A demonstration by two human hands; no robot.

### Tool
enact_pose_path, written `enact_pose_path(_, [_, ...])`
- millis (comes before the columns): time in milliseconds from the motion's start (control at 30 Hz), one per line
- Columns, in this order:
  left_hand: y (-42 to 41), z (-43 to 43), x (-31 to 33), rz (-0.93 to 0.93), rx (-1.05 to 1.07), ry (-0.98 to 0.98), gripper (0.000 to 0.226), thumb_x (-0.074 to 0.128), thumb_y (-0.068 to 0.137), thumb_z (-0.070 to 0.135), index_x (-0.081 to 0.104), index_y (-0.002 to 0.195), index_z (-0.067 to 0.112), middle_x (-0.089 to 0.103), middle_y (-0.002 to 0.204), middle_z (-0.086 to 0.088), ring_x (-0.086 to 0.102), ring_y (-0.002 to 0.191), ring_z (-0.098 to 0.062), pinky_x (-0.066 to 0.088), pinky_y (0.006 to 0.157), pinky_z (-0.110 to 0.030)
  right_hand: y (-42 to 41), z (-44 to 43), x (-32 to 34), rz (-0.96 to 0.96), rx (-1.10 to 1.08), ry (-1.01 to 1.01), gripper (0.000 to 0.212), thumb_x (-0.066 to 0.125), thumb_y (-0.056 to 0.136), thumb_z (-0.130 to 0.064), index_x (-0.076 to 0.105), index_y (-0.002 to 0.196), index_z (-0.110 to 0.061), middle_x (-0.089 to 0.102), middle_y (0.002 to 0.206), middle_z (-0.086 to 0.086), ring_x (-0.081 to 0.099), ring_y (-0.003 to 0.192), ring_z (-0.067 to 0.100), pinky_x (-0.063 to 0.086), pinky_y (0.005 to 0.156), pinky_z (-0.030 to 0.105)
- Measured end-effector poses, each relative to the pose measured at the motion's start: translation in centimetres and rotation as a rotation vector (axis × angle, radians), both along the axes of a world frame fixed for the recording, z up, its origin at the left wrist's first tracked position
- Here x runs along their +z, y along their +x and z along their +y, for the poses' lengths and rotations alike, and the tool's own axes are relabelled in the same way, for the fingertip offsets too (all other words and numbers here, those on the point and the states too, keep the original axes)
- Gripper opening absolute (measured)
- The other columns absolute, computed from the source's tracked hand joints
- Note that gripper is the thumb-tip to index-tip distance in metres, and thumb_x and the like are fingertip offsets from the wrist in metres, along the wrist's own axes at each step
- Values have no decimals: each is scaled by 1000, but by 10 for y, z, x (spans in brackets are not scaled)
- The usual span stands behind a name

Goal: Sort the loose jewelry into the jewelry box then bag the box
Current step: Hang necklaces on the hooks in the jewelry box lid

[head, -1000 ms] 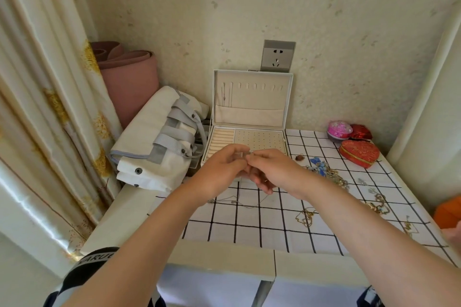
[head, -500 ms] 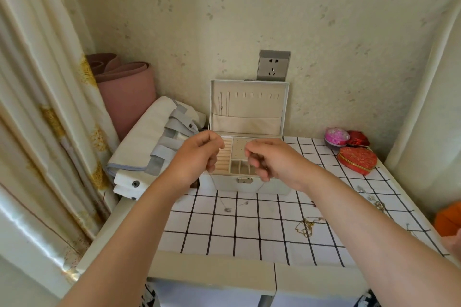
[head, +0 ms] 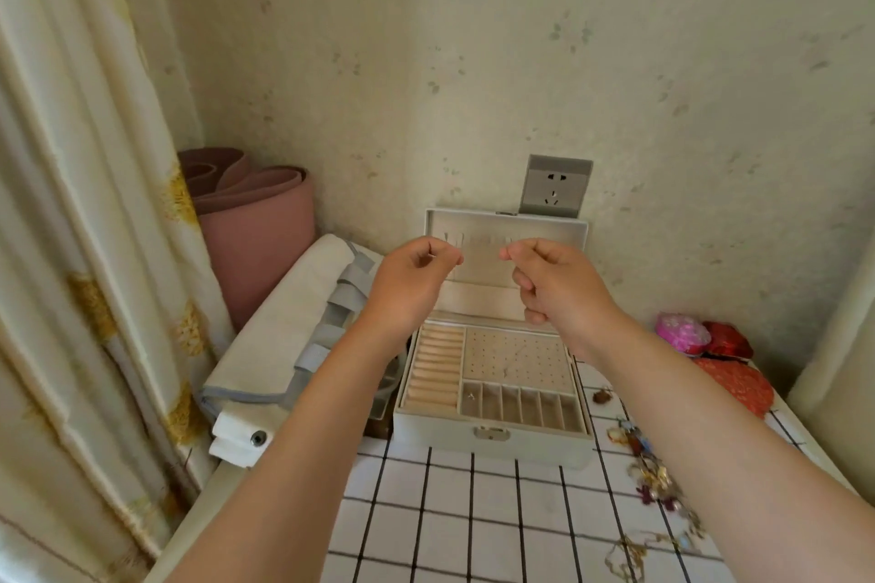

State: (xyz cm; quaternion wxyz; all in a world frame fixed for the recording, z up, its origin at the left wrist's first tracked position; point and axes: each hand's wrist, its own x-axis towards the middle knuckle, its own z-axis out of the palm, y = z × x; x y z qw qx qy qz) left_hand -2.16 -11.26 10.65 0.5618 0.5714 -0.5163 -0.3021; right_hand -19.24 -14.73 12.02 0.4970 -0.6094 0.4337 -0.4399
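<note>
Leftward, folded white bag (head: 284, 346) with grey straps, just beside the jewelry box (head: 492, 440). Next, left hand (head: 412, 272) raised before the open lid (head: 549, 232), fingers curled, thumb and forefinger pinched together; anything between them too fine to tell. Below both hands, box open on the checked surface (head: 426, 511). Right hand (head: 556, 282) level with the left, likewise curled and pinched. Farther right, loose jewelry (head: 651, 480) scattered beside the right forearm.

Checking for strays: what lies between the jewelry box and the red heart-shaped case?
Head view: one small brownish piece on the checked cloth beside the jewelry box; the right forearm hides the rest toward the red case.
</note>
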Motion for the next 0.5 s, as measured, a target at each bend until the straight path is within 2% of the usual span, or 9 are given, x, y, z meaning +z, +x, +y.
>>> enact_pose_path(67, [4,-20,-5,-47,39,-14,16,62,93,30,74,87,20,67,74,11,57,63,2,45,66,-20,6,-20,-1,27,-59,-17,19,55,102,-24,72,97,-17,40,59,-6,29,43,8,27,42,22])
enact_pose_path(167, [10,-48,-19,-137,115,20,16,64,91,33,71,80,24,59,64,10,54,60,-4,44,62,-25,15,-47,-8,126,-166,-117,14,63,97,-24,76,93,-20,51,52,-17,44,41,1,35,50,18])
enact_pose_path(267, [12,-68,-33,-208,150,48,19,62,92,34,68,78,24,58,66,10,55,63,-7,45,61,-26,24,-69,-22,165,-282,-237,6,72,91,-22,76,86,-22,66,67,-17,56,55,-10,44,60,12])
enact_pose_path(333, [11,-81,-38,-271,183,55,22,61,92,34,68,77,20,60,68,8,58,66,-11,47,63,-27,31,-81,-32,179,-368,-286,8,75,87,-22,76,80,-26,70,72,-16,60,63,-8,45,62,8])
enact_pose_path(433, [8,-97,-43,-324,266,53,26,56,93,34,64,73,18,61,65,5,59,63,-13,42,52,-25,41,-98,-42,196,-464,-317,8,77,85,-24,76,78,-28,71,75,-16,63,69,-5,44,64,12])
enact_pose_path(500, [5,-107,-46,-364,318,46,31,53,95,35,58,68,21,59,61,5,55,58,-13,36,48,-24,48,-107,-45,208,-495,-331,7,77,85,-25,77,78,-23,70,73,-17,61,67,-10,41,61,5])
